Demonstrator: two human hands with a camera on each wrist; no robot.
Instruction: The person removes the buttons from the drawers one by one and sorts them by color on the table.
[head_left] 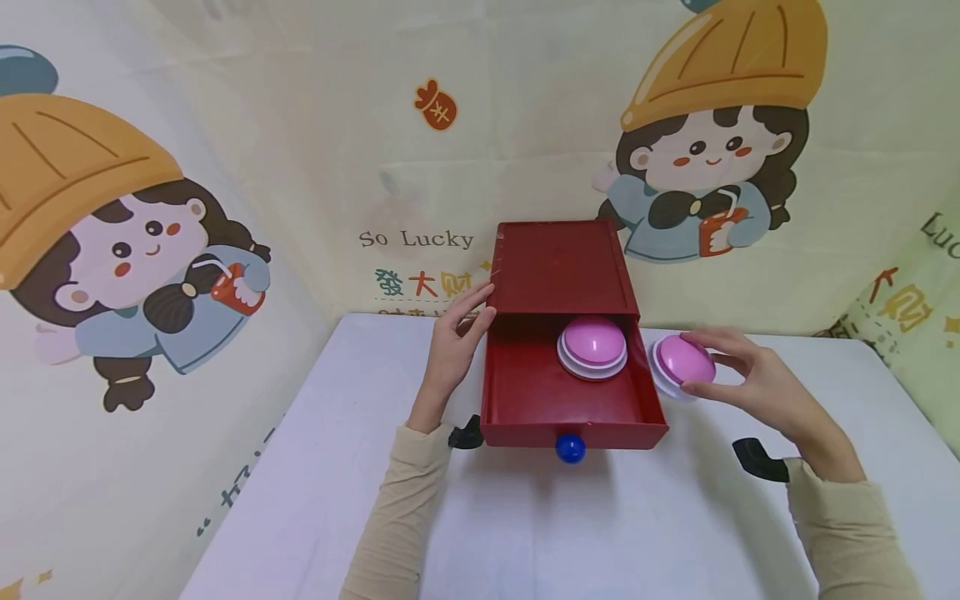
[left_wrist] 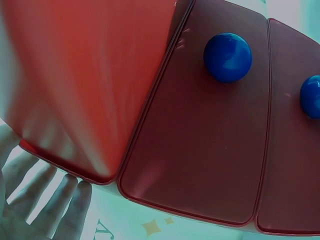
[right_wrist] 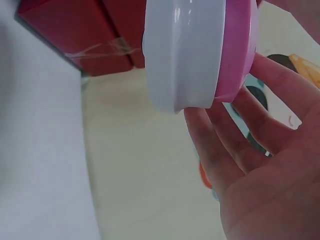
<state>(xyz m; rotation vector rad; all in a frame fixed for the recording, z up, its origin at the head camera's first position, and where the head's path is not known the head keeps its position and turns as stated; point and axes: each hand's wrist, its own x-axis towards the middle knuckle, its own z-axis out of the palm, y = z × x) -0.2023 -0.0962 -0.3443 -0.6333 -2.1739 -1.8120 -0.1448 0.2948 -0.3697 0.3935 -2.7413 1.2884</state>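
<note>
A red drawer cabinet (head_left: 566, 267) stands at the far side of the table with its top drawer (head_left: 525, 408) pulled out by its blue knob (head_left: 571, 448) side. Inside that drawer, toward the back right, lies a round push button (head_left: 595, 342) with a pink dome on a white base. My left hand (head_left: 453, 342) touches the cabinet's left side with fairly straight fingers. To the right of the drawer, my right hand (head_left: 765, 392) holds a second pink-and-white push button (head_left: 686, 360) between thumb and fingers. In the right wrist view this button (right_wrist: 190, 55) is tilted on edge.
Two lower drawer fronts, one with a blue knob (left_wrist: 227, 57), appear shut in the left wrist view. Behind the white table (head_left: 540, 542) hangs a printed cartoon cloth (head_left: 525, 108). Black straps (head_left: 760, 460) sit at both wrists.
</note>
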